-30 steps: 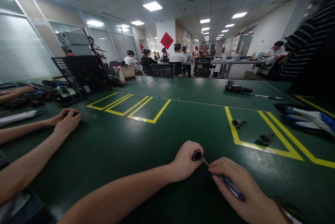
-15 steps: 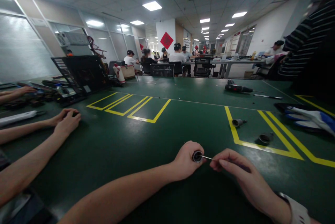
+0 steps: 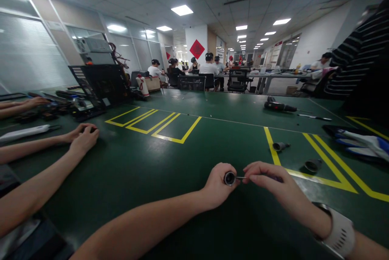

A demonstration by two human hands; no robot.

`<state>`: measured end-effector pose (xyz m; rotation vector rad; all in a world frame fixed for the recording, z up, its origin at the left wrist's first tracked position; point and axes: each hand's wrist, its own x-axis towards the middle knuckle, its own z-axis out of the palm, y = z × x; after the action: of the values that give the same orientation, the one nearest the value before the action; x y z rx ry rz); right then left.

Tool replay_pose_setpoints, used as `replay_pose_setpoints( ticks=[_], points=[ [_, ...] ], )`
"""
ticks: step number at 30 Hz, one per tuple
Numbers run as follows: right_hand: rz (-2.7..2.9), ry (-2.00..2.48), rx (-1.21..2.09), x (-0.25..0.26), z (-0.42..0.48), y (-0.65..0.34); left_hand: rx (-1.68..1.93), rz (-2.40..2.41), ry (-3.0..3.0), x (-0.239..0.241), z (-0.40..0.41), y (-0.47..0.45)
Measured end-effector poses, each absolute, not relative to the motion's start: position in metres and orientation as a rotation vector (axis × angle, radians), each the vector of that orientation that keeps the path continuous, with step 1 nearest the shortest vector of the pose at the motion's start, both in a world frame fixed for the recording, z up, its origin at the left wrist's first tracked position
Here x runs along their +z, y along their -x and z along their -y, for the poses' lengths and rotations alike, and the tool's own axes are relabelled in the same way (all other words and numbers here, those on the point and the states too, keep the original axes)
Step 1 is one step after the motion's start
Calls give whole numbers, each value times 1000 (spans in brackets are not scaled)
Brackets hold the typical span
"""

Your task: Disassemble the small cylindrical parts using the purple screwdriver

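Note:
My left hand [image 3: 216, 189] is wrapped round a small cylindrical metal connector [image 3: 229, 178], whose round open end faces me. Between the fingertips of my right hand [image 3: 275, 181] is a slim screwdriver [image 3: 241, 177]; most of its dark handle is hidden in the palm. Its thin metal shaft points left at the connector's right side, near the rim. Whether the tip touches the connector I cannot tell. Two similar grey metal connectors, one smaller [image 3: 280, 146] and one larger [image 3: 313, 165], lie on the green table beyond my right hand.
Yellow tape outlines [image 3: 170, 138] mark the green tabletop [image 3: 146, 179]. A black power drill [image 3: 279, 106], a pen [image 3: 314, 117] and blue-white gloves [image 3: 361, 140] lie at the right. At the left are a co-worker's hands [image 3: 83, 136] and a black computer case [image 3: 101, 85].
The screwdriver's shaft, which crossed the connector's open end, now meets its right side. My right hand has risen slightly and turned. The whole view has shifted a little.

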<state>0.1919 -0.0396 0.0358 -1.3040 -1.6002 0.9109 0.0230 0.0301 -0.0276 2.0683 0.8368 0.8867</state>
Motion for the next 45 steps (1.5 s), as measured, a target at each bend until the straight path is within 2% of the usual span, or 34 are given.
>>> replay_pose_setpoints(
  ticks=[7, 14, 17, 20, 28, 31, 33, 39, 42, 45],
  points=[
    [1468, 1240, 939, 17, 40, -191, 935, -787, -1954, -29, -31, -21],
    [1914, 1177, 321, 9, 53, -193, 900, -890, -2076, -30, -33, -23],
    [2031, 1112, 179, 8, 56, -192, 910, -902, -2091, -30, -32, -24],
    [1991, 1136, 272, 9, 54, -193, 910, -876, -2081, -30, -32, -23],
    [1415, 1255, 989, 9, 41, -192, 905, -722, -1971, -25, -31, -21],
    [1308, 1233, 1071, 7, 41, -191, 892, -740, -1985, -22, -30, -21],
    [1425, 1214, 951, 6, 43, -192, 873, -781, -2018, -22, -30, -21],
    [1959, 1148, 295, 10, 57, -190, 877, -858, -2102, -26, -32, -21],
    [2054, 1111, 241, 12, 62, -187, 872, -857, -2114, -28, -32, -23],
    [1945, 1126, 373, 12, 59, -188, 876, -820, -2084, -27, -31, -23]
  ],
)
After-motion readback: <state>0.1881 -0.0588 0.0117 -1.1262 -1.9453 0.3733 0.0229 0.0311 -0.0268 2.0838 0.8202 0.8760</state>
